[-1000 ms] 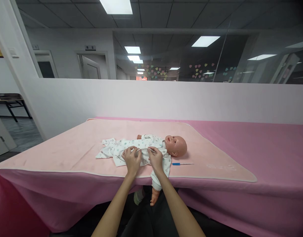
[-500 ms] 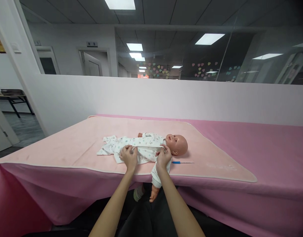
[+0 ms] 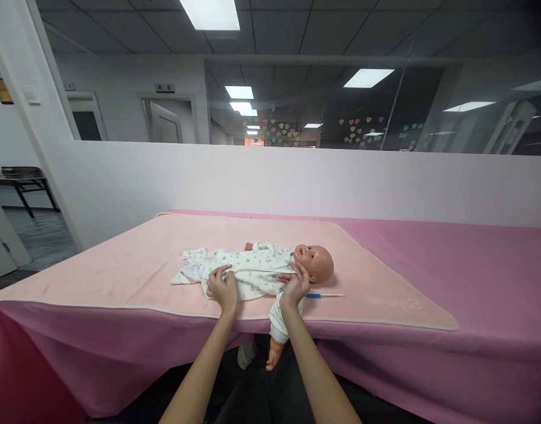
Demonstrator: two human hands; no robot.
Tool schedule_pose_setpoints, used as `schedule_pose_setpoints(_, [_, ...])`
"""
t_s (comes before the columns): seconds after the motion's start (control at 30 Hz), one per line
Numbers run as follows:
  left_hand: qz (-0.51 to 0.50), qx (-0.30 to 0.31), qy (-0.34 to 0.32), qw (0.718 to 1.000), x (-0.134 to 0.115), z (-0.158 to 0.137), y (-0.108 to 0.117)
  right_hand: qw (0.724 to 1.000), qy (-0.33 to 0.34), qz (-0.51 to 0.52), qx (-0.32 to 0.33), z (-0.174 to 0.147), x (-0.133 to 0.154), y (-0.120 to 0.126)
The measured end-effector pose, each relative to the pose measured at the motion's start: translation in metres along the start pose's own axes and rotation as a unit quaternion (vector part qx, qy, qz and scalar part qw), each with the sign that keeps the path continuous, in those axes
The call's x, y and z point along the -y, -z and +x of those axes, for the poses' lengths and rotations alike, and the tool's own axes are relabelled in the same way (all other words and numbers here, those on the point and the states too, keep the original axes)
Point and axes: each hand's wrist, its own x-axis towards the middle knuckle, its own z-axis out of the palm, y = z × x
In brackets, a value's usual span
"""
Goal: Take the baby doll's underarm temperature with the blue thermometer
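A baby doll [image 3: 317, 263] lies on its back with its head to the right. It wears a white patterned baby gown [image 3: 256, 277]. My left hand [image 3: 223, 287] is closed on the gown's near edge around the doll's lower body. Near the collar, my right hand [image 3: 295, 287] pinches the same edge, close to the doll's cheek. Between the two hands runs the cloth edge, lying along the doll's front. Below my right hand a doll limb [image 3: 275, 352] in a white sleeve [image 3: 276, 324] hangs over the table's front edge.
A thin rod with a blue handle [image 3: 314, 295] lies by the doll's head. Under everything is a peach pad [image 3: 120, 271] over a pink tablecloth [image 3: 486, 277]. A white low wall [image 3: 296, 182] with glass above stands behind. My legs are beneath the table edge.
The gown's edge, stretched straight between my hands before, now lies lower and looser against the doll. My left hand has moved slightly left. The camera has tilted up a little.
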Motion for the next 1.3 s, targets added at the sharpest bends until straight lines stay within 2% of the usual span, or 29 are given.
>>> schedule_pose_setpoints(0.07, [0.011, -0.022, -0.042, 0.999, -0.005, 0.000, 0.001, 1.000, 0.021, 0.000, -0.021, -0.001, 0.008, 0.012])
schedule_pose_setpoints(0.13, [-0.002, -0.012, -0.102, 0.995, -0.013, 0.003, -0.001, 0.998, 0.038, -0.023, -0.041, 0.004, 0.017, 0.036])
schedule_pose_setpoints(0.17, [-0.020, 0.011, -0.129, 0.991, -0.018, 0.005, -0.003, 0.996, 0.048, -0.053, -0.048, 0.009, 0.021, 0.053])
schedule_pose_setpoints(0.23, [-0.064, 0.097, -0.169, 0.979, -0.030, 0.011, -0.012, 0.984, 0.057, -0.166, -0.034, 0.024, 0.030, 0.089])
schedule_pose_setpoints(0.27, [-0.078, 0.155, -0.180, 0.968, -0.036, 0.014, -0.018, 0.965, 0.077, -0.248, -0.025, 0.034, 0.034, 0.107])
schedule_pose_setpoints(0.3, [-0.083, 0.220, -0.186, 0.954, -0.041, 0.017, -0.024, 0.935, 0.116, -0.334, -0.006, 0.045, 0.038, 0.123])
schedule_pose_setpoints(0.37, [-0.061, 0.328, -0.201, 0.921, -0.048, 0.021, -0.036, 0.855, 0.190, -0.477, 0.064, 0.064, 0.043, 0.148])
schedule_pose_setpoints(0.4, [-0.040, 0.361, -0.214, 0.907, -0.049, 0.022, -0.040, 0.816, 0.209, -0.528, 0.104, 0.071, 0.044, 0.156])
schedule_pose_setpoints(0.47, [0.005, 0.379, -0.252, 0.890, -0.048, 0.022, -0.045, 0.756, 0.220, -0.594, 0.166, 0.081, 0.042, 0.165])
schedule_pose_setpoints(0.53, [0.023, 0.386, -0.284, 0.877, -0.043, 0.022, -0.044, 0.723, 0.223, -0.624, 0.193, 0.086, 0.036, 0.168])
schedule_pose_setpoints(0.57, [0.031, 0.391, -0.305, 0.868, -0.040, 0.022, -0.042, 0.717, 0.227, -0.628, 0.201, 0.087, 0.032, 0.169])
schedule_pose_setpoints(0.67, [0.063, 0.404, -0.369, 0.835, -0.038, 0.021, -0.036, 0.724, 0.227, -0.616, 0.212, 0.088, 0.023, 0.173])
schedule_pose_setpoints(0.77, [0.096, 0.428, -0.359, 0.824, -0.043, 0.028, -0.039, 0.753, 0.230, -0.578, 0.214, 0.087, 0.024, 0.178])
schedule_pose_setpoints(0.8, [0.097, 0.441, -0.328, 0.830, -0.046, 0.034, -0.043, 0.765, 0.233, -0.561, 0.213, 0.085, 0.027, 0.178])
schedule_pose_setpoints(0.87, [0.069, 0.486, -0.227, 0.841, -0.049, 0.052, -0.055, 0.791, 0.248, -0.522, 0.199, 0.079, 0.038, 0.175])
schedule_pose_setpoints(0.97, [-0.008, 0.558, -0.033, 0.829, -0.052, 0.088, -0.076, 0.818, 0.294, -0.471, 0.152, 0.065, 0.061, 0.159])
schedule_pose_setpoints(1.0, [-0.032, 0.564, 0.000, 0.825, -0.054, 0.100, -0.082, 0.823, 0.309, -0.457, 0.139, 0.060, 0.068, 0.150])
schedule_pose_setpoints(1.03, [-0.051, 0.550, 0.007, 0.833, -0.057, 0.111, -0.087, 0.826, 0.324, -0.442, 0.133, 0.056, 0.074, 0.139])
schedule_pose_setpoints(1.13, [-0.058, 0.536, -0.076, 0.839, -0.072, 0.136, -0.097, 0.825, 0.362, -0.405, 0.157, 0.051, 0.083, 0.097])
schedule_pose_setpoints(1.2, [-0.048, 0.557, -0.145, 0.816, -0.086, 0.146, -0.099, 0.817, 0.381, -0.388, 0.191, 0.054, 0.079, 0.067])
schedule_pose_setpoints(1.3, [-0.037, 0.607, -0.194, 0.770, -0.104, 0.153, -0.100, 0.779, 0.407, -0.408, 0.246, 0.065, 0.062, 0.024])
